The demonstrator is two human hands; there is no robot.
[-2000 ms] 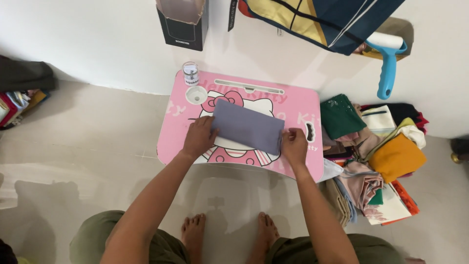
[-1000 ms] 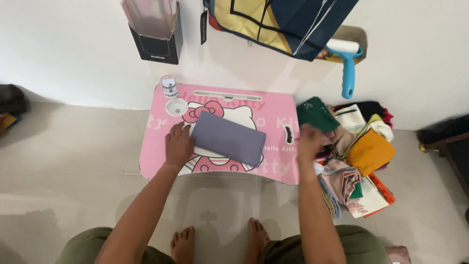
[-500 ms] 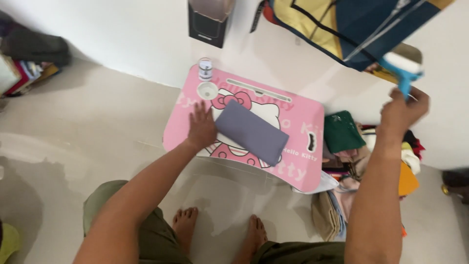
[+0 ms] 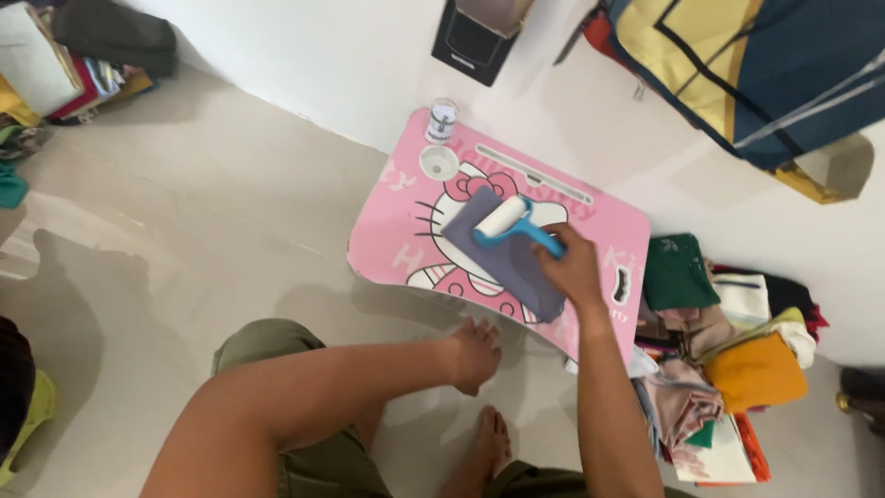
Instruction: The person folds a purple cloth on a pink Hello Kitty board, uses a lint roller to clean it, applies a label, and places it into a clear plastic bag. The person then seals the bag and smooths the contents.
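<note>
Head view: right hand [image 4: 573, 269] grips one lint roller [image 4: 510, 221] on one grey cloth [image 4: 502, 254].

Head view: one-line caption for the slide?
Right hand runs a blue lint roller over folded grey cloth on a pink lap table; left hand below its near edge.

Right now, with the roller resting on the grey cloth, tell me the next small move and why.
Probably draw the lint roller along the grey cloth toward the right hand: its white head sits at the cloth's far end, so most of the cloth lies unrolled. The left hand is off the pink table.
</note>
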